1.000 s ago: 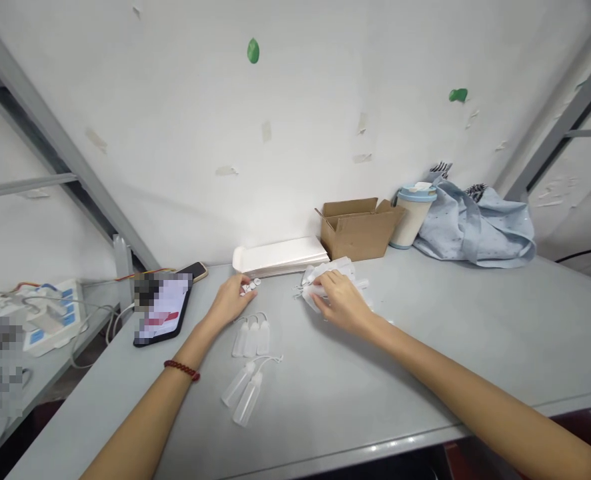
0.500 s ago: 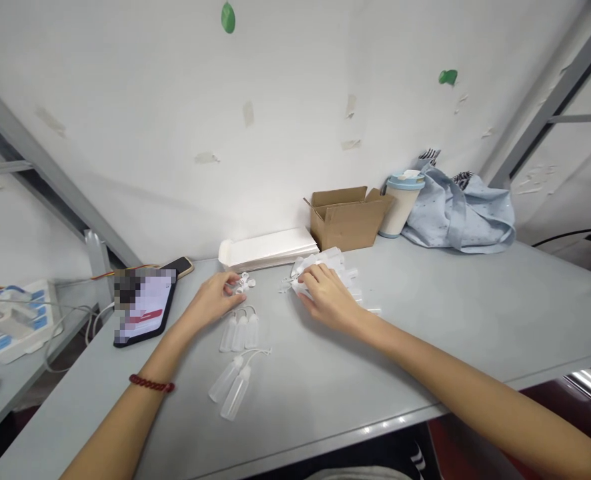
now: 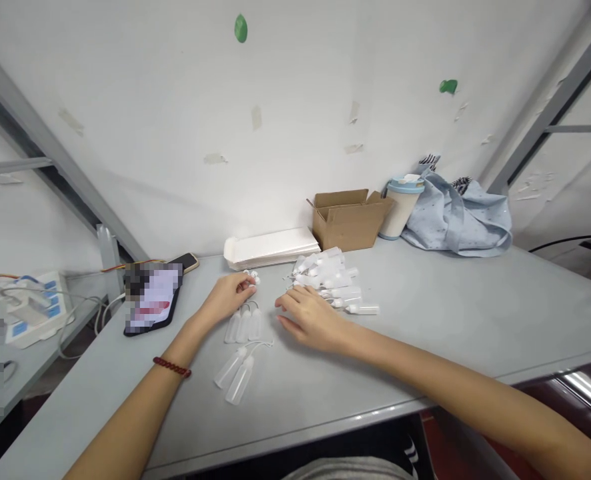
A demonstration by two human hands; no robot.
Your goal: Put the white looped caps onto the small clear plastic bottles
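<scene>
My left hand (image 3: 229, 295) is closed in a pinch beside a small cluster of white plastic caps (image 3: 253, 276). What lies between its fingertips is too small to make out. Held low over the table, my right hand (image 3: 311, 316) has its thumb and fingers apart and nothing in them. Just behind it lies a pile of translucent plastic squeeze bottles (image 3: 331, 272), partly hidden by the hand. Below my left hand, three upright-aligned bottles (image 3: 243, 325) lie side by side with white loops at their necks. Nearer to me rest two more bottles (image 3: 239, 381), their thin straps trailing right.
A white flat carton (image 3: 270, 247) lies against the wall. Right of it stand an open cardboard box (image 3: 350, 225), a cup with a blue lid (image 3: 400, 207) and a light-blue cloth bag (image 3: 458, 217). Phones (image 3: 155, 300) and a power strip (image 3: 40, 310) with cables are at left.
My right hand has drawn back from the bottle pile towards me and its fingers have parted. My left hand's fingers have come together at the white caps. The view has shifted slightly.
</scene>
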